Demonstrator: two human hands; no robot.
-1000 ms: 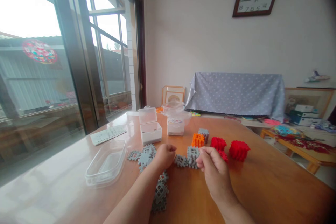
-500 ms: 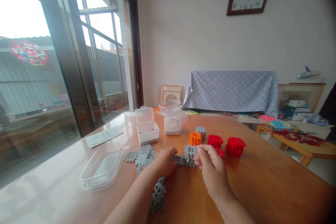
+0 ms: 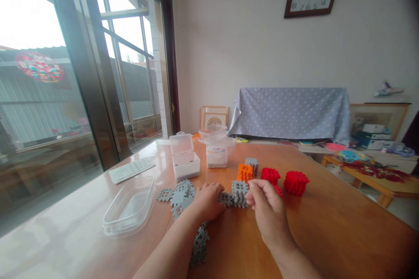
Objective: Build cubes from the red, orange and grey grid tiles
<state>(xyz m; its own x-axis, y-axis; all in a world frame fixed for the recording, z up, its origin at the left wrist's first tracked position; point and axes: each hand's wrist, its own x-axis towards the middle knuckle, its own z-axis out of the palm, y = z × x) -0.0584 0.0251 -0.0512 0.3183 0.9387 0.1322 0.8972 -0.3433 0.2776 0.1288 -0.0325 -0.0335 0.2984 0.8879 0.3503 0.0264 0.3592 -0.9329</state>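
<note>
Grey plastic interlocking tiles, some with window-like grids, lie about my hands. My left hand [image 3: 209, 201] is closed, its curled fingers at a grey window tile [image 3: 225, 199]; its fingertips are partly hidden. To the right of that tile stands an upright grey tile stack [image 3: 240, 192]. My right hand [image 3: 267, 200] pinches at the right edge of this stack with thumb and forefinger. Beyond my left wrist spreads a loose heap of grey tiles [image 3: 181, 194]. More grey tiles [image 3: 199, 242] lie partly under my left forearm.
Behind the stack are an orange tile stack [image 3: 245, 172], another grey stack [image 3: 252, 165] and red stacks [image 3: 296, 183]. An open white box [image 3: 186, 166], a second lidded box [image 3: 216, 158], a clear tub [image 3: 129, 205] and a printed sheet [image 3: 132, 170] sit on the table [image 3: 327, 231].
The whole view has shifted slightly, so everything appears a little further right. My right fingertips stay at the grey stack, and my left hand remains at the window tile.
</note>
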